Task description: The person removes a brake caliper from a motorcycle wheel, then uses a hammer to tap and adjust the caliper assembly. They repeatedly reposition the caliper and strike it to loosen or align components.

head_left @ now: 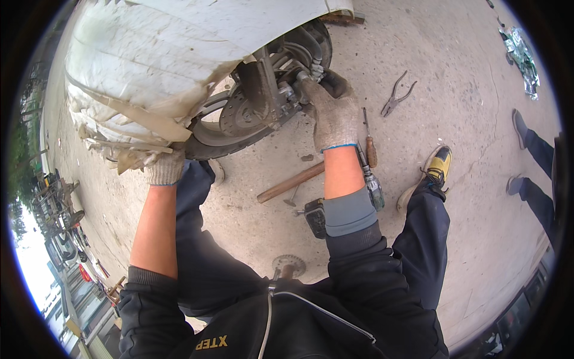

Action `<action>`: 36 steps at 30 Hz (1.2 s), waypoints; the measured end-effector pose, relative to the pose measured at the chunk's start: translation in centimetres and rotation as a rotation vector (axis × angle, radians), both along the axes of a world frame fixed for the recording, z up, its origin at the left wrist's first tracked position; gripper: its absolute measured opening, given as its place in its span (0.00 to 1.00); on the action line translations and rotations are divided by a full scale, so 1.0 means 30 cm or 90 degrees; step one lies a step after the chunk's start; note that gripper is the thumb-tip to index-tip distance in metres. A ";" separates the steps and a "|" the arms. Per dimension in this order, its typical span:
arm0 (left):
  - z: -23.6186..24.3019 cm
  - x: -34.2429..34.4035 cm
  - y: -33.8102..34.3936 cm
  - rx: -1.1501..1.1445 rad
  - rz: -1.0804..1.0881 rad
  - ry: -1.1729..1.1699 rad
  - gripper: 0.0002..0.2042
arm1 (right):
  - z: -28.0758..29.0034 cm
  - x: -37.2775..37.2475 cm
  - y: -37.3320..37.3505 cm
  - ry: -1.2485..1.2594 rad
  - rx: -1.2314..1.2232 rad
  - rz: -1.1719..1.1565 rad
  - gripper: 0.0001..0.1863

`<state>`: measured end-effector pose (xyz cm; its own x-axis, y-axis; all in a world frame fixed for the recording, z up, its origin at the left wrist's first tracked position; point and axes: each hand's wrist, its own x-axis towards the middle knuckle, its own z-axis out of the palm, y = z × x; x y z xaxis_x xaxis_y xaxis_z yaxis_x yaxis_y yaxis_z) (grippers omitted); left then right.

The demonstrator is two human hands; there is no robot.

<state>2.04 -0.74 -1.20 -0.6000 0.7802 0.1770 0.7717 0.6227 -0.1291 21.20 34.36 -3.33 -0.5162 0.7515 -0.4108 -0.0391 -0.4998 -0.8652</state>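
The left hand (167,164) is at the white cover's (143,66) ragged edge, fingers hidden; from here I can't tell its grip. The right hand (332,105) curls by a fitting (302,76) on the wheel (236,125), its hold unclear too.

outdoor repair yard (472,173): wheel (239,113), pliers (391,103)

The covering (149,54) is coloured white, smeared with brown; the right glove (336,113) is knitted off-white, edged in blue. Black is shown by the tyre (218,149), brown by the wooden bar (292,182), yellow with black by the right shoe (439,164). The pliers (390,106), seen small, seem coloured dark grey.
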 end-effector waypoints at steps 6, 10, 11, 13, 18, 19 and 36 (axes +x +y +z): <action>-0.042 -0.020 -0.034 0.025 -0.010 -0.022 0.28 | -0.003 0.000 -0.001 -0.014 -0.003 0.009 0.37; -0.057 -0.029 -0.051 0.020 0.000 -0.024 0.28 | -0.002 -0.002 0.001 -0.025 0.004 0.009 0.37; -0.059 -0.032 -0.053 0.054 0.022 -0.063 0.28 | -0.001 -0.002 0.002 -0.029 0.007 0.011 0.37; -0.061 -0.037 -0.055 0.019 0.011 -0.039 0.29 | 0.003 -0.002 0.003 -0.053 0.015 0.018 0.36; -0.057 -0.044 -0.046 -0.027 0.004 -0.001 0.29 | 0.007 -0.001 0.004 -0.043 0.001 0.027 0.36; -0.055 -0.045 -0.039 -0.019 0.023 -0.025 0.29 | 0.007 -0.001 0.004 -0.032 -0.007 0.025 0.36; -0.002 -0.014 0.000 0.205 0.152 -0.305 0.24 | 0.001 -0.005 0.001 -0.021 0.002 0.006 0.37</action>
